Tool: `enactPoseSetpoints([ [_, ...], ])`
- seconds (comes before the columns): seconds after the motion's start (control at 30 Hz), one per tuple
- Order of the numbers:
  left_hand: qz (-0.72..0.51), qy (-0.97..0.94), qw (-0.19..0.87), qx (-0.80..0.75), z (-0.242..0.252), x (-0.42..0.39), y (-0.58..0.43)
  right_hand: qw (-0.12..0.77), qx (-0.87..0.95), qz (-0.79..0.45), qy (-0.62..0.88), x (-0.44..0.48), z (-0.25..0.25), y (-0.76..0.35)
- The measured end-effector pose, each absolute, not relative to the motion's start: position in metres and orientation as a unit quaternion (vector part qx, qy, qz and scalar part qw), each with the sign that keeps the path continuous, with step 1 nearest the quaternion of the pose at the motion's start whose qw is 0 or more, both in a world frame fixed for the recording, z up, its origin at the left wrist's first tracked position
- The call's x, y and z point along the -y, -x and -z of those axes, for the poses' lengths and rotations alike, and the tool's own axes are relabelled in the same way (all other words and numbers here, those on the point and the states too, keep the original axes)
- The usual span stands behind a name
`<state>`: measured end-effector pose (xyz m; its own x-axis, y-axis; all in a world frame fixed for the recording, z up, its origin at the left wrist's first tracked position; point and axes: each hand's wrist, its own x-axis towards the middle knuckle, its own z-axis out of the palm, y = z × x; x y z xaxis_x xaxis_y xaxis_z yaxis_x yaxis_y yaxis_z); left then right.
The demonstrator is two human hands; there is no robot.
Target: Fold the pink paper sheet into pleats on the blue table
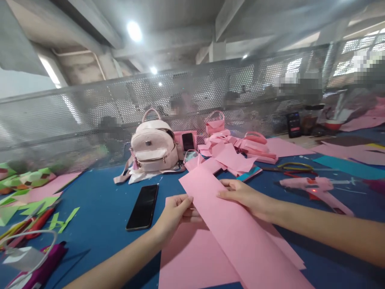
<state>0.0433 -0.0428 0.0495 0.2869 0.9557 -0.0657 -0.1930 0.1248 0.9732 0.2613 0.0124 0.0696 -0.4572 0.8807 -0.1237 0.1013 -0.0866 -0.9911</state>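
A long pink paper strip (237,228) lies slanted across the blue table (99,212), on top of a wider pink sheet (189,257). My left hand (174,212) pinches the strip's left edge near its far end. My right hand (243,196) lies flat on the strip, fingers stretched out and pressing it down.
A black phone (142,206) lies left of my left hand. A pale pink backpack (154,146), small pink paper bags (215,123) and pink offcuts (231,158) sit behind. A pink glue gun (315,188) and scissors (293,166) lie right. Green scraps (36,200) are at left.
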Motion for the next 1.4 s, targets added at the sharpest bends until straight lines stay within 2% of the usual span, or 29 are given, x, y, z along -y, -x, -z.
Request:
enactPoseSetpoints([
  [0.17, -0.444, -0.466, 0.657, -0.392, -0.027, 0.025, -0.040, 0.259, 0.652, -0.585, 0.407, -0.029, -0.060, -0.258],
  [0.53, -0.431, -0.454, 0.652, -0.428, -0.012, -0.004, -0.022, 0.295, 0.686, -0.556, 0.366, -0.070, -0.014, -0.229],
  [0.7, -0.430, -0.441, 0.672, -0.411, -0.012, -0.010, -0.021, 0.248, 0.668, -0.570, 0.409, -0.069, -0.002, -0.232],
  [0.9, -0.435, -0.420, 0.681, -0.413, -0.009, -0.014, -0.018, 0.242, 0.653, -0.596, 0.400, -0.072, 0.010, -0.234],
  [1.4, -0.438, -0.419, 0.682, -0.409, -0.011, -0.013, -0.018, 0.227, 0.626, -0.617, 0.420, -0.072, 0.004, -0.230],
])
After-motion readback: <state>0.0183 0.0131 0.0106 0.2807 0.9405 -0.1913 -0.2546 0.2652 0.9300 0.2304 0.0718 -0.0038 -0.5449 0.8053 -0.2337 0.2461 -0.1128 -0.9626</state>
